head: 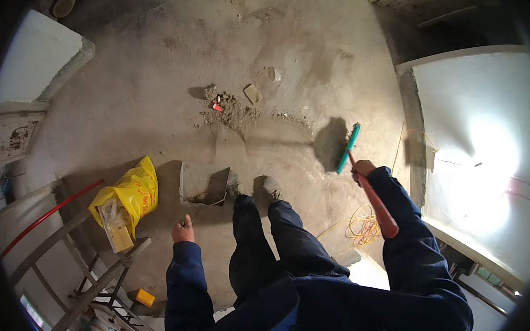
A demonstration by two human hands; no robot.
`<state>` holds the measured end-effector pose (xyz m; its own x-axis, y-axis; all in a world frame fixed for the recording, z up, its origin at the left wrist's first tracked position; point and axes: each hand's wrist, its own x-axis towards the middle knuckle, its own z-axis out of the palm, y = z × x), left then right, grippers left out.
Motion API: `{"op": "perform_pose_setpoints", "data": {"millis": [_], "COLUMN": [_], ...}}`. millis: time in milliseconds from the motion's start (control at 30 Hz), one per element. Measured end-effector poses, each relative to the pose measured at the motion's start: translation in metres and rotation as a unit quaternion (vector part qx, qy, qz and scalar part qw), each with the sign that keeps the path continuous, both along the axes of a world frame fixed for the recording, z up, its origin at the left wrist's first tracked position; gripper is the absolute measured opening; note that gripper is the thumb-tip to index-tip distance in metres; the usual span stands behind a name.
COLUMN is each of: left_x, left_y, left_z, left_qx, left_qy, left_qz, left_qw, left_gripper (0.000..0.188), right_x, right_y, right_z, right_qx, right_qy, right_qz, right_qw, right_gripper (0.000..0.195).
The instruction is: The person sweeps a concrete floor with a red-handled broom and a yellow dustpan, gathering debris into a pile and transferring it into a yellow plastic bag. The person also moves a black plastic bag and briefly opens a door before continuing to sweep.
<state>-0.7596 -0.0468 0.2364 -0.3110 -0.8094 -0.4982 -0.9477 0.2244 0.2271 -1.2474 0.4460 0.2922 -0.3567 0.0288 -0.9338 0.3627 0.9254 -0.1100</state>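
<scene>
My right hand [363,167] is closed around the red handle [379,206] of a broom, whose end reaches back over my forearm. The broom's teal head [349,149] is down at the floor on the right, with dirt along its bristles. My left hand [183,230] is closed, thumb uppermost, on the thin handle of a metal dustpan [202,180]. The dustpan stands just in front of my left shoe, with some dirt inside. Farther ahead lies a pile of dirt and rubble [232,113] with a red scrap [217,106] in it. Beside the pile is a flat fragment [253,94].
A yellow plastic bag [141,189] stuffed with waste stands on the left, near a red pole [52,218] and a ladder-like frame [78,281]. A yellow cord [364,227] lies coiled at the right. White walls [458,122] edge the concrete floor [150,81].
</scene>
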Motion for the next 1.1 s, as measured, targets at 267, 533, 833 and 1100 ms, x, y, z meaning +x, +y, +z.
{"op": "perform_pose_setpoints", "data": {"millis": [267,533,833,1100], "left_x": [0.032,0.037,0.006,-0.113], "left_y": [-0.072,-0.081,-0.083,-0.017], "left_z": [-0.024,-0.06,-0.012,0.087], "left_qx": [0.152,0.094,-0.018,0.076], "left_qy": [0.056,0.013,-0.013,0.216], "left_qz": [0.068,0.075,-0.057,-0.186], "left_qw": [0.984,0.993,0.998,0.956], "left_gripper": [0.065,0.069,0.043,0.041], "right_x": [0.06,0.048,0.056,0.101], "right_y": [-0.169,-0.26,-0.239,-0.157], "right_z": [-0.025,0.053,0.154,0.167], "right_qx": [-0.177,-0.288,-0.157,-0.058], "right_qy": [0.04,-0.041,-0.057,-0.07], "right_qz": [-0.133,-0.052,-0.147,-0.243], "right_qw": [0.974,0.955,0.975,0.966], "right_gripper": [0.009,0.01,0.015,0.015]}}
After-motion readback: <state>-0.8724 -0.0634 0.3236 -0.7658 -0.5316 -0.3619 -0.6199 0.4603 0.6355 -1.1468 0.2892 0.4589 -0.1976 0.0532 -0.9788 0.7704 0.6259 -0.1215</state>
